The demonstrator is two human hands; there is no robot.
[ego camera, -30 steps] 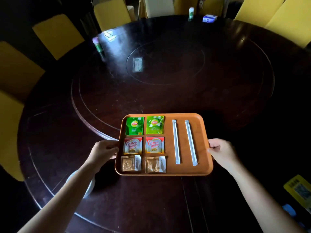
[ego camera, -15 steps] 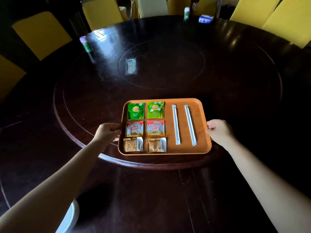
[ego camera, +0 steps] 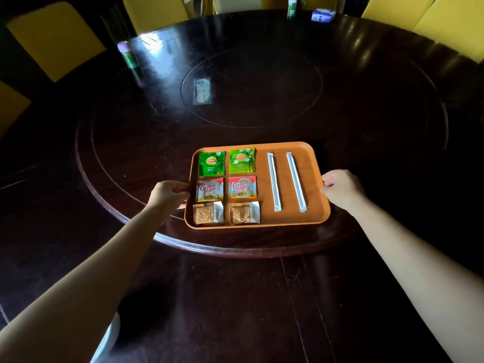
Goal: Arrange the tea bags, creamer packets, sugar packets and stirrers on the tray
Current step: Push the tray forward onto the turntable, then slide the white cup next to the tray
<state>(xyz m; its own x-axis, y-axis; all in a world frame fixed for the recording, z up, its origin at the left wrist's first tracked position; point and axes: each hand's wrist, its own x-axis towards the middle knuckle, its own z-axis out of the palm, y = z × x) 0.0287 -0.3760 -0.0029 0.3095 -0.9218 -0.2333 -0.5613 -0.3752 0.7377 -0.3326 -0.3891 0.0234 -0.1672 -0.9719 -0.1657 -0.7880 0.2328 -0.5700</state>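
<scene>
Both hands gripped the orange tray (ego camera: 288, 220) by its short sides. Left hand (ego camera: 167, 196) was on the left rim, fingers curled shut over the edge beside the creamer packets. Right hand (ego camera: 341, 188) was on the right rim, fingers closed on the edge, thumb side toward the tray. The tray sat over the raised turning disc (ego camera: 262, 248) of the dark round table (ego camera: 235, 297), near the disc's near edge. Whether it was resting flat or held just above the wood could not be told.

Contents were all in place and apart from the fingers:
- two green tea bags (ego camera: 211, 163) at far left, side by side
- two creamer packets (ego camera: 209, 189) in the row nearer
- two sugar packets (ego camera: 208, 213) nearest, close to the near rim
- two wrapped stirrers (ego camera: 274, 181) lying lengthwise in the right half, roughly parallel, the right one slightly slanted

Judgement: arranging looked complete; the step in hand was positioning or setting down the loaded tray. To do it well: keep both sides level so the light packets and stirrers do not slide, move slowly, lower both ends together, and release only when the tray is fully seated. The disc may turn under a sideways push, so press straight down. The stirrers seemed likeliest to roll toward the right hand. The left fingers were closest to the left creamer packet, not touching it.
</scene>
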